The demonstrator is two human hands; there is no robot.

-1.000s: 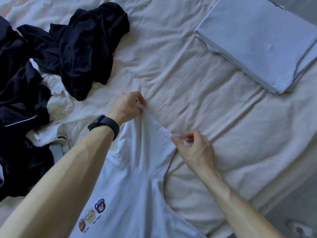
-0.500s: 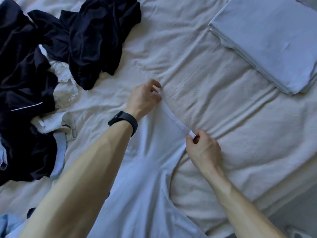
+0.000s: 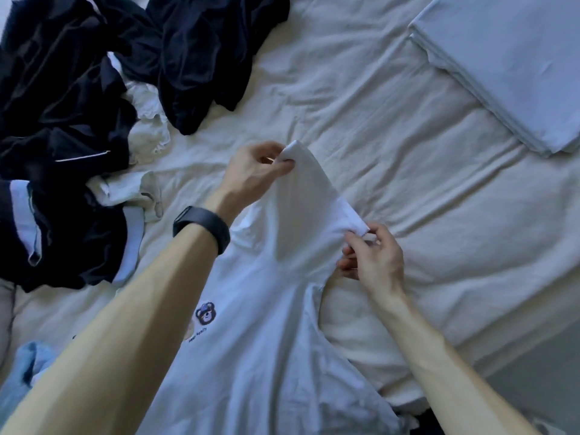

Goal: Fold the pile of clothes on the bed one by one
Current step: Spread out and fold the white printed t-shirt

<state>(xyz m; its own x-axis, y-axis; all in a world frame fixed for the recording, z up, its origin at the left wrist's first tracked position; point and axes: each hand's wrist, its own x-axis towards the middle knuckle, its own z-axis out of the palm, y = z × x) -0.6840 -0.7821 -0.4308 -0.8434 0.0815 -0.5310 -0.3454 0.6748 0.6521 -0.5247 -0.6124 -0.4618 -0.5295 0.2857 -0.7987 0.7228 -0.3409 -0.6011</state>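
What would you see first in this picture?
Two hands in the middle: the left hand and right hand pinch a sleeve of a white shirt with a little bear on it. A dark clothes pile sits top left, and a folded sheet top right.

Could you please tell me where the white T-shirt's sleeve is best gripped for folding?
At the two corners of the sleeve hem, from above: the left hand pinches the far corner, the right hand the near one, and the fabric spreads smooth between them.
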